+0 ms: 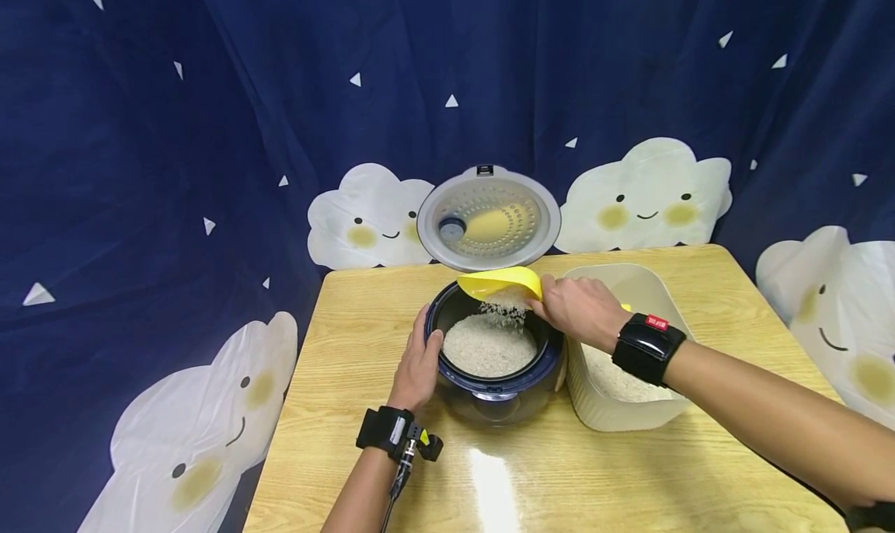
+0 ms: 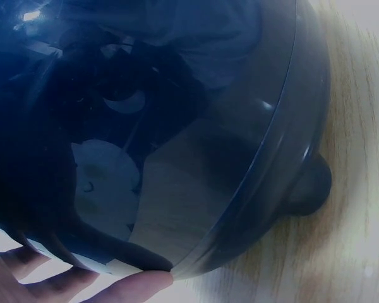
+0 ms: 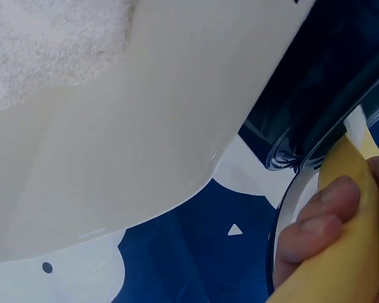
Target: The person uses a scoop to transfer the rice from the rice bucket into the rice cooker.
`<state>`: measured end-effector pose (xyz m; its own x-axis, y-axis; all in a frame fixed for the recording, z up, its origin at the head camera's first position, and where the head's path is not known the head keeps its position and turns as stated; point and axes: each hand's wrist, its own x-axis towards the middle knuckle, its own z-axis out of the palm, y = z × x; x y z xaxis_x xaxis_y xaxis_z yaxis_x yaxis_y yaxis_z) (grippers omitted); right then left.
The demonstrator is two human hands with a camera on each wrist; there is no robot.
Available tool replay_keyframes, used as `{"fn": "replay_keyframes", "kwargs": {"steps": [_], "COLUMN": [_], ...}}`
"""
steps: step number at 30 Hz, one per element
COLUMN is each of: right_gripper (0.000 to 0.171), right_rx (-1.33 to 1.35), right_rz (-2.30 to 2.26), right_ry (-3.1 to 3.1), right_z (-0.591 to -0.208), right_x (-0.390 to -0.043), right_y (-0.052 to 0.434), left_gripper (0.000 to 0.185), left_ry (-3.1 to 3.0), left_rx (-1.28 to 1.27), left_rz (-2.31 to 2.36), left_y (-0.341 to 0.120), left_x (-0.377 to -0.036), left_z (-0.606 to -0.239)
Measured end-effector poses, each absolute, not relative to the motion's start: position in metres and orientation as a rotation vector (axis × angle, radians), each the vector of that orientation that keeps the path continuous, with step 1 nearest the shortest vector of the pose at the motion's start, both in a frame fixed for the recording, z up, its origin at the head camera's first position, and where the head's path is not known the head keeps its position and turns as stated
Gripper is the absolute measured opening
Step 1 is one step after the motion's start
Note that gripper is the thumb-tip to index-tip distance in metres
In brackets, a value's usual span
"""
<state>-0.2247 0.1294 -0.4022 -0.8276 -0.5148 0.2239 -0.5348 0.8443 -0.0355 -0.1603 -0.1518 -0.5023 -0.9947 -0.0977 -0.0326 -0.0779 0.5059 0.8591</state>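
Note:
A dark rice cooker (image 1: 498, 412) stands on the table with its lid (image 1: 503, 238) raised. White rice (image 1: 489, 348) lies in its inner pot. My right hand (image 1: 583, 308) grips a yellow scoop (image 1: 499, 280), tilted over the pot, and grains fall from it. In the right wrist view its fingers (image 3: 319, 224) curl against the yellow scoop (image 3: 347, 252). My left hand (image 1: 417, 366) rests against the cooker's left side, thumb near the rim. The left wrist view shows its extended fingers (image 2: 123, 287) touching the cooker's glossy body (image 2: 177, 126).
To the right of the cooker, a cream bin (image 1: 622, 420) holds more rice (image 1: 622, 377), partly hidden by my right forearm. Both stand on a wooden table (image 1: 349, 315). Behind hangs a dark blue curtain (image 1: 391, 36) with white clouds and triangles. A cable runs along my left wrist.

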Motion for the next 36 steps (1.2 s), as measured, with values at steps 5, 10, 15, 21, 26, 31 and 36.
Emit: {"fn": "replay_keyframes", "kwargs": {"steps": [5,10,15,21,26,31,36], "right_gripper": [0.039,0.039,0.036,0.035,0.035,0.034,0.034], "right_rx": [0.804,0.8,0.849,0.839,0.828,0.822,0.808], "right_rz": [0.103,0.078,0.014,-0.005,-0.003,0.064,0.205], "right_ry": [-2.761,-2.746,-2.693,-2.708,-2.723,-2.769,-2.904], "right_z": [-0.401,-0.398,-0.394,-0.389,-0.39,-0.393,-0.393], "right_x": [-0.226,-0.227,-0.228,-0.228,-0.229,-0.229,-0.231], "right_y": [0.132,0.135,0.139,0.141,0.144,0.149,0.154], "left_gripper": [0.057,0.057,0.057,0.057,0.058,0.058,0.057], "left_ry": [-2.702,-2.703,-2.699,-2.695,-2.702,-2.707,-2.698], "left_rx": [0.141,0.139,0.138,0.147,0.149,0.145,0.132], "left_rz": [-1.553,-1.562,-1.563,-1.57,-1.569,-1.567,-1.578], "left_y": [-0.152,-0.153,-0.153,-0.153,-0.153,-0.152,-0.153], "left_x": [-0.16,-0.16,-0.16,-0.161,-0.162,-0.162,-0.162], "left_z": [-0.503,-0.504,-0.504,-0.505,-0.505,-0.505,-0.505]}}
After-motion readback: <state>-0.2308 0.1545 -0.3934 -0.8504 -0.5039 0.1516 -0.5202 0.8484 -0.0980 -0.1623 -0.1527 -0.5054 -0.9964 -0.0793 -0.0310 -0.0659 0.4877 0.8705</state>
